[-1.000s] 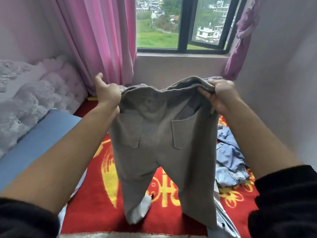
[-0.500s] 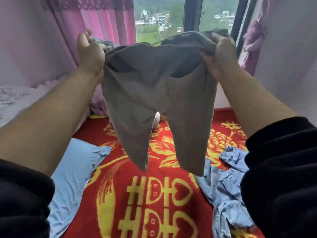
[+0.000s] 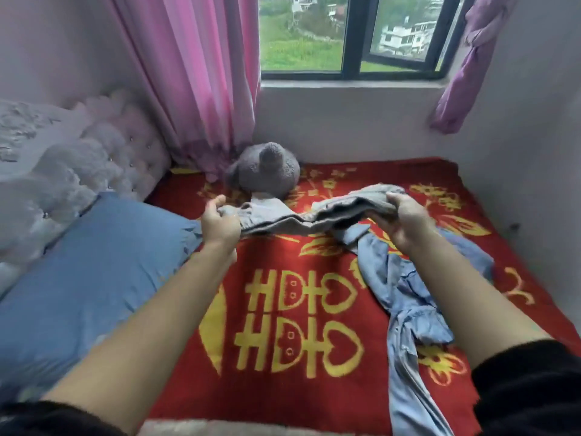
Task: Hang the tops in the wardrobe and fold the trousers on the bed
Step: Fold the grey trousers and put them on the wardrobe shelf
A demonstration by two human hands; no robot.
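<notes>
Grey trousers (image 3: 301, 214) stretch flat and low over the red bed cover (image 3: 314, 388), far from me, their legs pointing away toward the window. My left hand (image 3: 220, 223) grips the waistband's left end and my right hand (image 3: 404, 220) grips its right end. A crumpled light-blue denim garment (image 3: 405, 297) lies on the cover under and in front of my right arm.
A blue pillow (image 3: 91, 278) lies at the left beside a white tufted headboard (image 3: 103, 158). A grey plush toy (image 3: 264, 171) sits by the wall under the window. Pink curtain (image 3: 195, 73) hangs at the left of the window; a wall bounds the bed on the right.
The trousers were held high and hanging by the waistband; both hands have swung them down and forward, so they now lie out low over the bed.
</notes>
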